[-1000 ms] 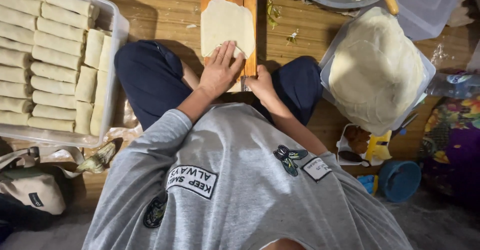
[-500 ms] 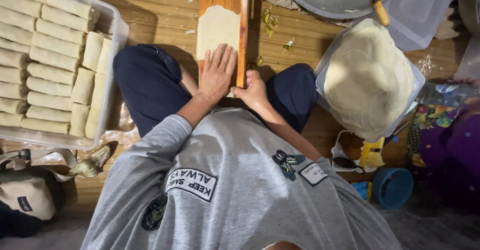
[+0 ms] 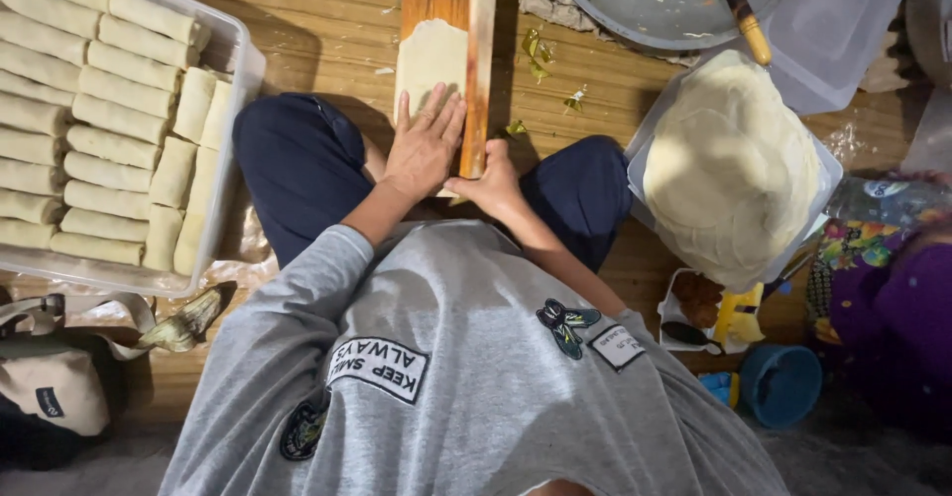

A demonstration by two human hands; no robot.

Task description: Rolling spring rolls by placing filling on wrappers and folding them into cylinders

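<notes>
A pale square wrapper point(image 3: 428, 55) lies on a narrow wooden board point(image 3: 479, 69) between my knees. My left hand point(image 3: 423, 149) rests flat on the wrapper's near half, fingers spread. Just beside it, my right hand point(image 3: 493, 185) is curled at the board's near right edge, thumb and fingers pinching the wrapper's near corner. What lies under my palms is hidden.
A clear tray point(image 3: 230, 159) at left holds several rows of finished rolls point(image 3: 89, 109). At right, a stack of round wrappers point(image 3: 729, 164) sits in a white container. A grey pan point(image 3: 654, 0) with a spoon lies beyond. There is a blue cup point(image 3: 783, 385), and a bag point(image 3: 50, 387) at lower left.
My left hand has slid forward over the wrapper and covers more of it. My right hand has come in closer to the near corner. The view has shifted slightly.
</notes>
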